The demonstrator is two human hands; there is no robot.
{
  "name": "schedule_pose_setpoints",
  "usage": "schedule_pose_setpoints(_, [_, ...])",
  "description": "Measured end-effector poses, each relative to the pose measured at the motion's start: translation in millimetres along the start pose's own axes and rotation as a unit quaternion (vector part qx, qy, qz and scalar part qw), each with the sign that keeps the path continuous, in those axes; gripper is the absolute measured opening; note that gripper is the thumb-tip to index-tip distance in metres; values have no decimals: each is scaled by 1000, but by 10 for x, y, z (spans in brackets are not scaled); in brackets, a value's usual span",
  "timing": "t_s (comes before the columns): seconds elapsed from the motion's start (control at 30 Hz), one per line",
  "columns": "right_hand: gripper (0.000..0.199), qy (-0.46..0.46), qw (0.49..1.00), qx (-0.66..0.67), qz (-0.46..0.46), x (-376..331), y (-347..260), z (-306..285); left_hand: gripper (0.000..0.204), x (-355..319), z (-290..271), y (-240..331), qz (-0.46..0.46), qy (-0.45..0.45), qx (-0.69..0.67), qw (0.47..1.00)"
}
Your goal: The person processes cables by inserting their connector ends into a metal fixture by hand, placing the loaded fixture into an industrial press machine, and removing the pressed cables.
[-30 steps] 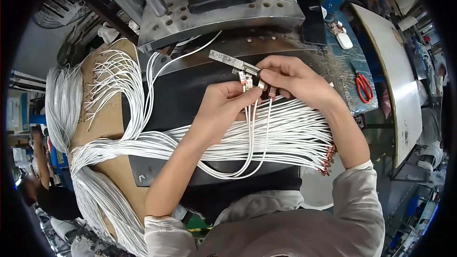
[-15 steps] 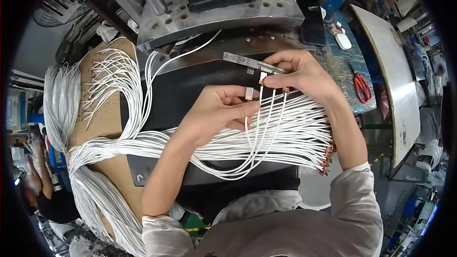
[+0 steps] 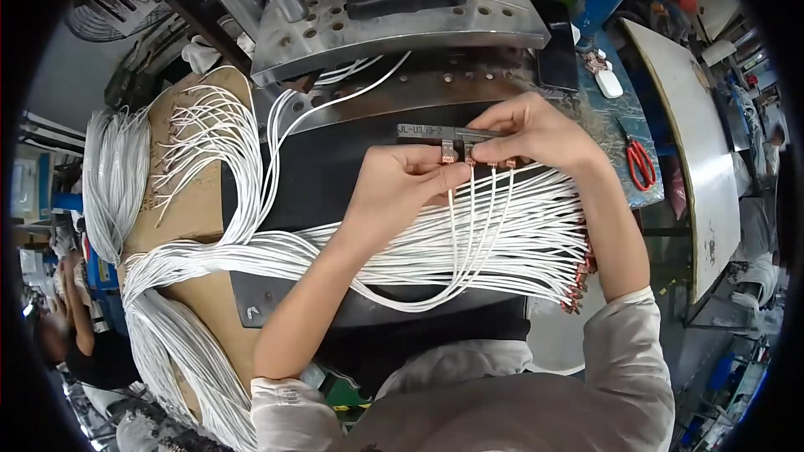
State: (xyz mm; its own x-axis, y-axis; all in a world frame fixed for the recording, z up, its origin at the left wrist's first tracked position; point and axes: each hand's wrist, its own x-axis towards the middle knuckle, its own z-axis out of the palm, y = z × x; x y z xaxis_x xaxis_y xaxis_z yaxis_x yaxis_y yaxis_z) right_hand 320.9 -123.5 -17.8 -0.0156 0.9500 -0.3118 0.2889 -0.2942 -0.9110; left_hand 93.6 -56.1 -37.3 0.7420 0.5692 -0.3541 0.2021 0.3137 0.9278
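My right hand point(image 3: 544, 136) grips a dark metal bar point(image 3: 415, 131) with engraved markings, fingers behind it and thumb in front. White cables with copper-coloured connector ends point(image 3: 511, 164) hang down from the bar's lower edge. My left hand point(image 3: 392, 191) pinches one more white cable just below its silver and copper connector point(image 3: 448, 151), which is up against the front of the bar, left of the others. Whether it sits fully in a slot, I cannot tell. Below both hands lies a thick bundle of white cables point(image 3: 402, 253), its copper-tipped ends fanned to the right.
Ahead stands a steel press plate point(image 3: 402, 33) with round posts. More white cable bundles point(image 3: 117, 188) lie on cardboard point(image 3: 188, 218) at the left. On the blue bench at the right are red-handled pliers point(image 3: 641, 166) and a white box-like item point(image 3: 609, 84).
My left hand has moved right and slightly up, bringing its connector from beside the bar to against it. The bar has turned from tilted to nearly level and sits a little lower.
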Motion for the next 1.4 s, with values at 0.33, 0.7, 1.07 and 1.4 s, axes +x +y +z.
schedule_pose_setpoints(0.33, [31, 140, 865, -400, -270, 545, -40, -170, 26, 440, -168, 207, 457, 270, 601, 597])
schedule_pose_setpoints(0.7, [30, 343, 795, -450, -217, 1515, -16, -517, 24, 1097, -422, 29, 396, 315, 640, 579])
schedule_pose_setpoints(1.07, [22, 335, 795, -424, -275, 668, 187, -369, 19, -234, -260, 239, 485, 171, 442, 735])
schedule_pose_setpoints(1.4, [17, 152, 932, -278, -176, 251, -188, -199, 31, -547, -932, 347, 356, 389, 518, 673])
